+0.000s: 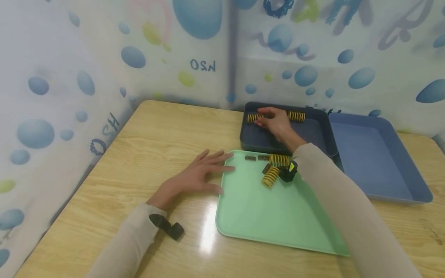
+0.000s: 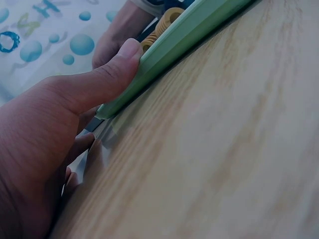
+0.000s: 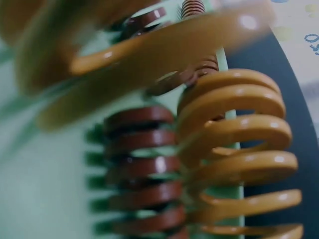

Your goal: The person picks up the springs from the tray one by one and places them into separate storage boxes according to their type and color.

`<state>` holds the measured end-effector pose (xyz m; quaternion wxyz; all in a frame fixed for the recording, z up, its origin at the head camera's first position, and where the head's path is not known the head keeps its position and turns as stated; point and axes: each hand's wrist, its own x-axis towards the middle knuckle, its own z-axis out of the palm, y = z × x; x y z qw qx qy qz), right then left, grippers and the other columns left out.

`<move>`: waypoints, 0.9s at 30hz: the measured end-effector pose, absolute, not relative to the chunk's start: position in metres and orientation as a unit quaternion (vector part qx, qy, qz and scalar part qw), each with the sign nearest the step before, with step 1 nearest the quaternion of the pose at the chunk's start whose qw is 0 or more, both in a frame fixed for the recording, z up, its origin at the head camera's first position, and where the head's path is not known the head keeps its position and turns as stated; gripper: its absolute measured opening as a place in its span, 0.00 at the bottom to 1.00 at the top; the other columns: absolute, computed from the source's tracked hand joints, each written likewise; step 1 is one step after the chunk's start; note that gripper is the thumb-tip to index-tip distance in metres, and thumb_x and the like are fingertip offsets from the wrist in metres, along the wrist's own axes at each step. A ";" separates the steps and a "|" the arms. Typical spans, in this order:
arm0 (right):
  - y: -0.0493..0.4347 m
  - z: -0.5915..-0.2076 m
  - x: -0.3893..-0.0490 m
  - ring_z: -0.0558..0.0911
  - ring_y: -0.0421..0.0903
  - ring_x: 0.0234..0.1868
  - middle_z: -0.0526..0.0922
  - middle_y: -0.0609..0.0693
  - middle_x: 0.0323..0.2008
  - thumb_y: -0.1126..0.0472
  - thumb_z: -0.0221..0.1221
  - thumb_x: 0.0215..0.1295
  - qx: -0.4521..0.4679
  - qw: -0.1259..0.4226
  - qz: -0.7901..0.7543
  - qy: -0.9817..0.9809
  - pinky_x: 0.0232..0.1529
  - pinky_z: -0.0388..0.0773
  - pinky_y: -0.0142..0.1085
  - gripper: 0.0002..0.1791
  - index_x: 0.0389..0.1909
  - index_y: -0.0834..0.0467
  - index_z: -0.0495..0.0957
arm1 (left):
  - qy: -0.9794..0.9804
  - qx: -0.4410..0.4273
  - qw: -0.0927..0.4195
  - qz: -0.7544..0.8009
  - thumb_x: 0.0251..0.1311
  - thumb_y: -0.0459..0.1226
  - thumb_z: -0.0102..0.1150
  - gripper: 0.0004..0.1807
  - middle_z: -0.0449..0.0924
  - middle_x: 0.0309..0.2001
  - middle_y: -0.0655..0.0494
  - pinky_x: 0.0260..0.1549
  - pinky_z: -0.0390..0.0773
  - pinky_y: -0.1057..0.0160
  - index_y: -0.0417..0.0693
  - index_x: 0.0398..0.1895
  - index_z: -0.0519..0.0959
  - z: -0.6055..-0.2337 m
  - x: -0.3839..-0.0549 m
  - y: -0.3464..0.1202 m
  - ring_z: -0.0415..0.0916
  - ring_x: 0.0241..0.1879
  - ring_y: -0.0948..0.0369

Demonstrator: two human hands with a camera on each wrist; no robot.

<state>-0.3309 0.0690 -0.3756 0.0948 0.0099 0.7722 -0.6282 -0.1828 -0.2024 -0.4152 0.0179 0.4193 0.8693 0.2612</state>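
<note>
In the head view my right hand [image 1: 277, 124] is inside the black tray [image 1: 318, 135], its thumb and fingertips pinching the right end of a yellow coil spring [image 1: 253, 118]. Another yellow spring [image 1: 296, 116] lies in that tray, just beyond the hand. My left hand [image 1: 194, 175] has its fingers spread at the left edge of the green tray [image 1: 264, 216]; its thumb [image 2: 119, 64] meets the rim in the left wrist view. Beneath my right wrist, two yellow springs [image 1: 270, 177] lie on the green tray with several small brown springs [image 1: 250, 158]. A brown spring [image 3: 144, 169] shows close up in the right wrist view.
A blue tray [image 1: 379, 162] stands right of the black one, its near edge close to my right sleeve [image 1: 333, 189]. All trays sit on a wooden table [image 1: 167, 135]. Behind it hangs a white patterned sheet [image 1: 208, 85] with blue drops.
</note>
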 end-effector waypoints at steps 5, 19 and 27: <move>0.068 -0.374 -0.333 0.83 0.47 0.46 0.78 0.60 0.53 0.73 0.55 0.66 0.008 0.093 -0.642 0.761 0.44 0.79 0.31 0.21 0.60 0.63 0.73 | 0.867 0.420 0.018 0.266 0.52 0.58 0.64 0.37 0.52 0.74 0.59 0.67 0.35 0.41 0.60 0.67 0.70 -0.414 -0.184 -0.203 0.44 0.73 0.52; 0.071 -0.374 -0.334 0.78 0.49 0.53 0.75 0.57 0.56 0.70 0.55 0.67 -0.023 0.077 -0.606 0.791 0.52 0.76 0.35 0.20 0.60 0.60 0.74 | 0.867 0.419 0.023 0.269 0.51 0.58 0.65 0.38 0.51 0.74 0.60 0.67 0.34 0.41 0.60 0.67 0.70 -0.415 -0.183 -0.203 0.43 0.73 0.53; 0.070 -0.375 -0.335 0.78 0.48 0.48 0.75 0.55 0.54 0.66 0.58 0.67 -0.036 0.065 -0.575 0.815 0.50 0.76 0.39 0.19 0.59 0.58 0.75 | 0.869 0.418 0.027 0.263 0.52 0.61 0.62 0.38 0.50 0.74 0.61 0.67 0.33 0.42 0.62 0.67 0.69 -0.417 -0.184 -0.204 0.42 0.73 0.55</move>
